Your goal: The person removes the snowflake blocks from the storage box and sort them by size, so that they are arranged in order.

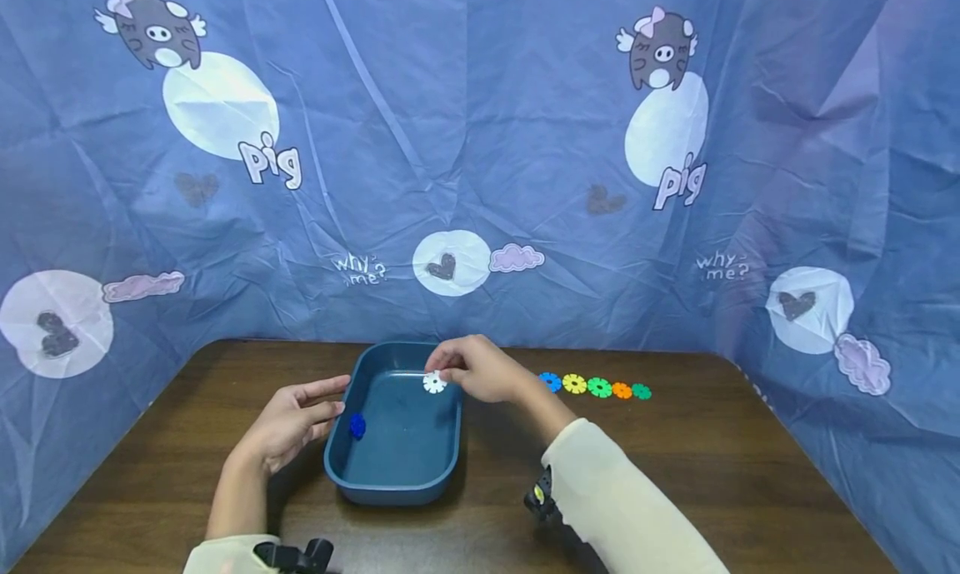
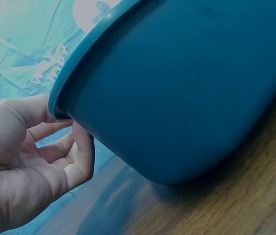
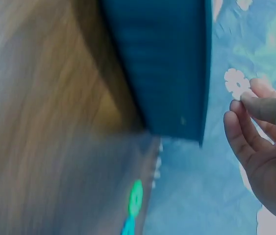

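Between thumb and fingertips, my right hand (image 1: 480, 370) pinches a white plastic snowflake disc (image 1: 434, 381). In the head view it overlaps the far right part of a dark teal rectangular bin (image 1: 393, 495); in the right wrist view the disc (image 3: 237, 83) shows past the bin's rim. A dark blue snowflake disc (image 1: 357, 426) leans at the bin's left inner wall. My left hand (image 1: 288, 424) touches the bin's left side from outside. Its fingertips (image 2: 83, 134) lie at and just under the rim in the left wrist view, and none reach inside.
Right of the bin, a row of snowflake discs lies on the brown wooden table (image 1: 675, 474): blue (image 1: 550, 381), yellow (image 1: 574, 383), light green (image 1: 599, 387), orange (image 1: 622, 390) and dark green (image 1: 641, 391). A blue printed cloth (image 1: 480, 157) hangs behind the table and at its sides.
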A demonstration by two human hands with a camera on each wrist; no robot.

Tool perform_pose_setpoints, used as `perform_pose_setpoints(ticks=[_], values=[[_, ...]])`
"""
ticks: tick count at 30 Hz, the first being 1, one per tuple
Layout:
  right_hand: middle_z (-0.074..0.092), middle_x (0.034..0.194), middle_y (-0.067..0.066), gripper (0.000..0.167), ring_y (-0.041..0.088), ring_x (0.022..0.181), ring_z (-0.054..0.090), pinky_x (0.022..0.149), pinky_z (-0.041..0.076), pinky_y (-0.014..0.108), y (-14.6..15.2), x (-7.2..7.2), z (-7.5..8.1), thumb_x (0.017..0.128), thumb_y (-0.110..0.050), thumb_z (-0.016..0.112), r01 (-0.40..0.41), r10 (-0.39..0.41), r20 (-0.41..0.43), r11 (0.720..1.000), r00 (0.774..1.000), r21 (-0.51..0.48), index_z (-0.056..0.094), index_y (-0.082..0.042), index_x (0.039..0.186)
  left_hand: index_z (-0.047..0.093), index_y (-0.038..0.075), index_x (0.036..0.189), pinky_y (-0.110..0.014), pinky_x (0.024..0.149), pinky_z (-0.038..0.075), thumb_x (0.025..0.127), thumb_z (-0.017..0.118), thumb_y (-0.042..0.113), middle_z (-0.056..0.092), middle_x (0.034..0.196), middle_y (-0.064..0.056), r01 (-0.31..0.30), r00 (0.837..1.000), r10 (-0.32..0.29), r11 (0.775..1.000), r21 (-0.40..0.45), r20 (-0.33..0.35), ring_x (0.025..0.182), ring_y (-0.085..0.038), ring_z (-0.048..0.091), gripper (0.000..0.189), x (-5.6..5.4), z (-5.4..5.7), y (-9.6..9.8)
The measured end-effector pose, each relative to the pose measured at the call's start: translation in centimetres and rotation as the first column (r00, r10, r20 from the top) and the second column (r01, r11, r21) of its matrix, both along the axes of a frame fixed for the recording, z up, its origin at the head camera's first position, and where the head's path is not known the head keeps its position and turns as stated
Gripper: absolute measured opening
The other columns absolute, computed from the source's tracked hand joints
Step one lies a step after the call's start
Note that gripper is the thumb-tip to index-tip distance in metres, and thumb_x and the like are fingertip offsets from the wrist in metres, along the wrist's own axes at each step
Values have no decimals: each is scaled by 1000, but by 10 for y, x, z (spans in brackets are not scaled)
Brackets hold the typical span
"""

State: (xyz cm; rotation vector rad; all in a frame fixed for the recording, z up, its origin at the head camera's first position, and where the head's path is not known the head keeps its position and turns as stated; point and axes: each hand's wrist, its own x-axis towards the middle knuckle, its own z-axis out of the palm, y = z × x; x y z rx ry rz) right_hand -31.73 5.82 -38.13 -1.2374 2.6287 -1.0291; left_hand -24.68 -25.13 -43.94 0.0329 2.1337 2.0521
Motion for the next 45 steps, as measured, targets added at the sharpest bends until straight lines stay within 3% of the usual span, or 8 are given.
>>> perform_pose_setpoints(ticks=[8,17,26,33,42,45], values=[[75,97,0,14,9,84,66,78,56,27,68,-13,-1,97,-3,67,115,-115,2,993,993,-37,76,-8,108,42,-6,152,-37,93,58,100,61,3,37,158,-29,6,1000,-6,1000,13,8,114,-20,66,56,0,-1,1],[75,96,3,12,16,89,70,78,57,32,145,-24,-8,97,-2,67,268,-268,19,963,963,-21,76,-6,105,43,-7,151,-34,90,59,99,63,4,39,156,-29,-4,1000,4,1000,12,6,109,-18,68,56,1,0,0],[74,95,10,14,29,84,68,65,54,30,220,-29,-22,98,0,64,421,-421,31,907,907,-7,74,0,107,45,-5,150,-35,90,59,99,62,3,41,156,-28,-25,1000,25,1000,5,9,109,-20,68,54,1,-1,-1],[74,93,10,12,18,78,65,65,53,27,273,-32,-41,95,2,66,501,-500,-76,865,863,-7,74,2,104,43,-7,151,-36,92,59,100,62,4,39,156,-29,1,1000,-1,1000,18,-1,110,-19,68,55,2,1,1],[74,93,12,12,20,82,64,68,51,33,309,-24,-60,91,2,69,604,-596,-134,797,792,26,74,3,102,44,-5,151,-38,93,58,100,61,3,41,155,-28,-6,1000,6,1000,11,10,113,-22,68,54,1,1,-1],[75,94,15,13,23,84,65,70,51,35,315,-21,-65,90,2,68,619,-610,-131,785,781,36,74,4,102,45,-5,151,-39,93,58,100,61,4,42,155,-28,-11,1000,11,1000,10,12,113,-23,68,54,0,2,-1]])
